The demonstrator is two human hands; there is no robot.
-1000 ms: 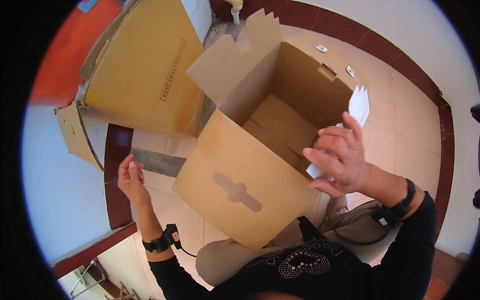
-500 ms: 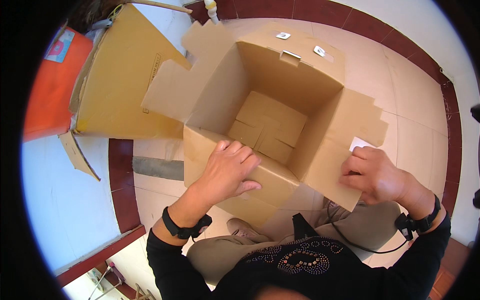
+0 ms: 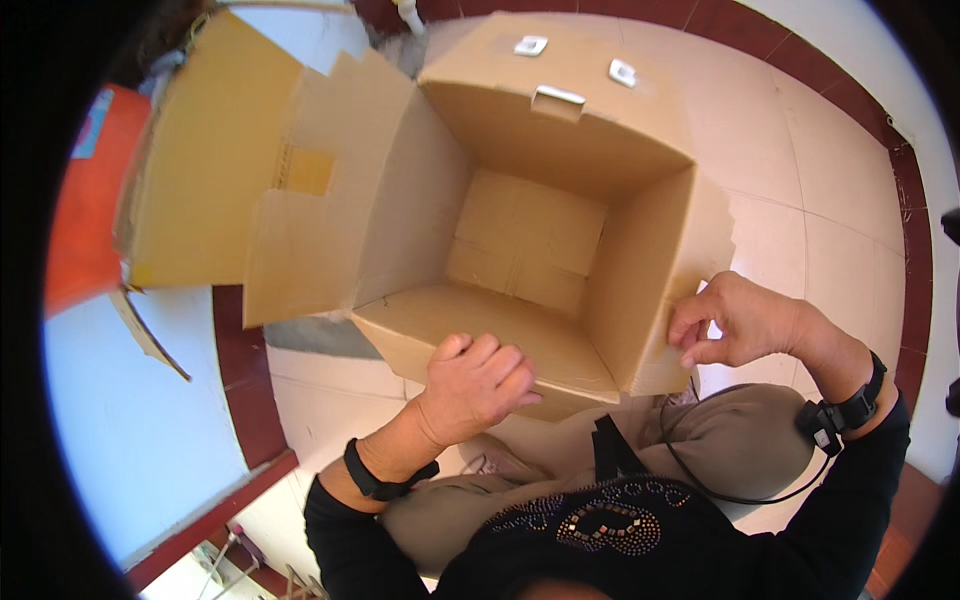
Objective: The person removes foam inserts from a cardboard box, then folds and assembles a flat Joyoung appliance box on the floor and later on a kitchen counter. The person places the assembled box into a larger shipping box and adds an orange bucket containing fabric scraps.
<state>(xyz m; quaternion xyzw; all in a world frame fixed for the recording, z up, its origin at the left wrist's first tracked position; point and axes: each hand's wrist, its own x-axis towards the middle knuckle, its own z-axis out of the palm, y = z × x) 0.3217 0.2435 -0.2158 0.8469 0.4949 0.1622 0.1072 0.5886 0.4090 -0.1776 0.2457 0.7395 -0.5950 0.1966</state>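
Observation:
A large brown cardboard box point(image 3: 530, 220) sits open-topped on the floor before me, its inside bare and its flaps folded outward. My left hand point(image 3: 478, 388) is closed at the near rim, fingers curled over the edge and hiding part of it. At the right side, my right hand point(image 3: 735, 322) has its bent fingers and thumb on the right flap point(image 3: 705, 245); a white patch shows between them. The stepped left flap point(image 3: 320, 190) spreads outward. White plastic pieces point(image 3: 622, 72) sit on the far flap, near a slot-shaped handle hole.
At the left stands another tall yellowish carton point(image 3: 215, 150) beside an orange item point(image 3: 105, 200). My knees point(image 3: 750, 440) are close to the box's near side. Pale floor tiles point(image 3: 820, 240) run to a dark red border along the wall. A cable hangs from my right wrist.
The box has turned and tilted, with its left flap swinging lower and further left. The right flap has dropped down. Both hands have shifted a little, staying at the box's edges.

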